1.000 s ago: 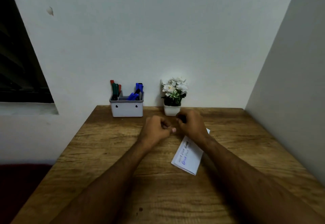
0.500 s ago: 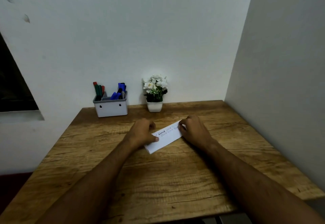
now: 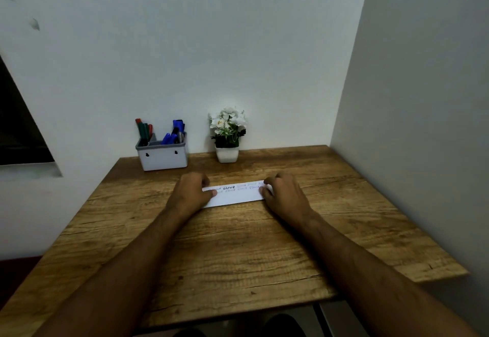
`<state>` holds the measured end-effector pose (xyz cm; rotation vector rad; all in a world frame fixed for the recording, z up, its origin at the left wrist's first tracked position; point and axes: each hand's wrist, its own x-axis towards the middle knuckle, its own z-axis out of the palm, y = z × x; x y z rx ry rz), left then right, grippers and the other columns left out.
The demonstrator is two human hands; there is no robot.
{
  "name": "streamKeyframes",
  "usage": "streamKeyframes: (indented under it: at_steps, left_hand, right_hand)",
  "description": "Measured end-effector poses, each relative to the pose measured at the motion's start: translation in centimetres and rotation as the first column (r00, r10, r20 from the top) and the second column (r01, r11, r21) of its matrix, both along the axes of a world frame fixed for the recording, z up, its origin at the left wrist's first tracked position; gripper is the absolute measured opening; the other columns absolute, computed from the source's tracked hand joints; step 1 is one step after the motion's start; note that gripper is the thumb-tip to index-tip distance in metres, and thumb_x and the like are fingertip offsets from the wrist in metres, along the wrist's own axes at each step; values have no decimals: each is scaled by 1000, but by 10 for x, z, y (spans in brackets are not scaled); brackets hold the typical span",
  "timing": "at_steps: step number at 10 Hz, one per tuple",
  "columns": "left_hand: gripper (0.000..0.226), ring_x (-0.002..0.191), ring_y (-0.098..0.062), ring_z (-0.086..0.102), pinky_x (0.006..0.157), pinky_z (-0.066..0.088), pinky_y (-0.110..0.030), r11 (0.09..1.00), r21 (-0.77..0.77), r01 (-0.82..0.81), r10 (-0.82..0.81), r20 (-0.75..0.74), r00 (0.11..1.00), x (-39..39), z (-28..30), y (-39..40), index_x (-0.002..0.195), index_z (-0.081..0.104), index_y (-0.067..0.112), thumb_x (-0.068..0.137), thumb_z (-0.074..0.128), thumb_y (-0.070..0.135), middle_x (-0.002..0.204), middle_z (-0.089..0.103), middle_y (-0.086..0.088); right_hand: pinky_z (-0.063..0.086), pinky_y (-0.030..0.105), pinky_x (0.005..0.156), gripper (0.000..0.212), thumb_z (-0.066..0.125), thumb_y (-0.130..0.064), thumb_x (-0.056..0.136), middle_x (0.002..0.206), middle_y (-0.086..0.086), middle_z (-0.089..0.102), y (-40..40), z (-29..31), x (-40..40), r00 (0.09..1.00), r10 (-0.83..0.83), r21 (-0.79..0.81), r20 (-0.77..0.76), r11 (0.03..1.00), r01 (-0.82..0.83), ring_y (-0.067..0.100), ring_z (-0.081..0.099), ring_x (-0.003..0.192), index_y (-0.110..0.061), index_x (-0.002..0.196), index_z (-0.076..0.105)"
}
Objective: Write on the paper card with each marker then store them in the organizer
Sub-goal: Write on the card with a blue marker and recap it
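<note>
A white paper card (image 3: 235, 195) lies flat and crosswise on the wooden table (image 3: 238, 252), with black, red and blue handwriting along its upper part. My left hand (image 3: 191, 191) holds its left end, thumb on top and fingers curled over the far edge. At the right end, my right hand (image 3: 284, 194) holds the card the same way. The grey-and-white organizer (image 3: 164, 158) stands at the back left against the wall. Green and red markers (image 3: 144, 129) stand in its left side, blue markers (image 3: 177, 130) in its right side. Neither hand holds a marker.
A small white pot of white flowers (image 3: 227, 135) stands to the right of the organizer at the back edge. A grey wall (image 3: 410, 125) runs along the table's right side. A dark window (image 3: 16, 130) is at the far left.
Both hands have turned the card from slanted to level and crosswise, then moved apart to its two ends. The view has swung, so the organizer and pot sit further left.
</note>
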<state>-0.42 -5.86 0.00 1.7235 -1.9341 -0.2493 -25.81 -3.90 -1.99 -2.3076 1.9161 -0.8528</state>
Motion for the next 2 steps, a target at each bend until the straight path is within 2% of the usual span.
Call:
streamKeyframes:
  at_steps: [2]
  left_hand:
    - [18, 89, -16, 61, 79, 56, -39, 997, -74, -17, 16, -5, 1000, 2, 5, -4, 96, 71, 13, 88, 70, 29, 95, 67, -3]
  right_hand:
    - [47, 36, 92, 34, 56, -37, 104, 121, 10, 64, -9, 9, -3, 1000, -19, -9, -11, 1000, 19, 25, 54, 119, -14, 124, 69]
